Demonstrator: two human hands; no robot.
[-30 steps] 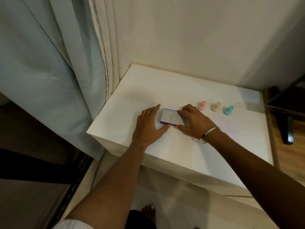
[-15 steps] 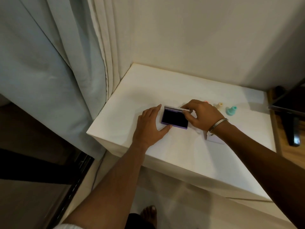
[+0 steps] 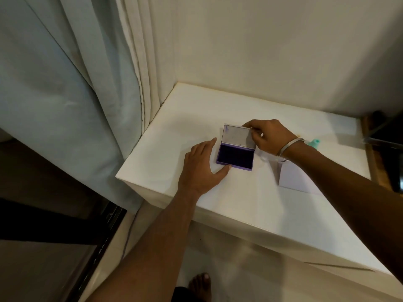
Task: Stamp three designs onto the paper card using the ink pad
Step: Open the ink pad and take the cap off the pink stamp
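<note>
A white bench (image 3: 239,203) stands in a corner, against a cream wall (image 3: 261,51) at the rear and pale curtains (image 3: 76,83) at the left. The floor (image 3: 229,258) shows below the bench's near edge, with one bare foot (image 3: 199,284) on it.

One ink pad (image 3: 236,154) lies on the bench near its left half. Its case is open: the dark purple pad faces up, and the lid (image 3: 237,136) stands raised behind it, hinged along the far long edge. The long axis of the pad runs left to right, slightly skewed to the bench edge.

The left hand (image 3: 201,168) lies flat on the bench just left of the ink pad, fingers straight and spread; the thumb tip touches the pad's near left corner. The right hand (image 3: 267,136) is at the right rear of the pad, and its grip pinches the upper right corner of the lid between thumb and fingers. A metal bangle (image 3: 287,146) circles the right wrist.

One paper card (image 3: 292,177) lies to the right of the ink pad, partly covered by the right forearm. One teal stamp (image 3: 315,143) is visible beyond the right wrist; the arm hides the area beside it.
</note>
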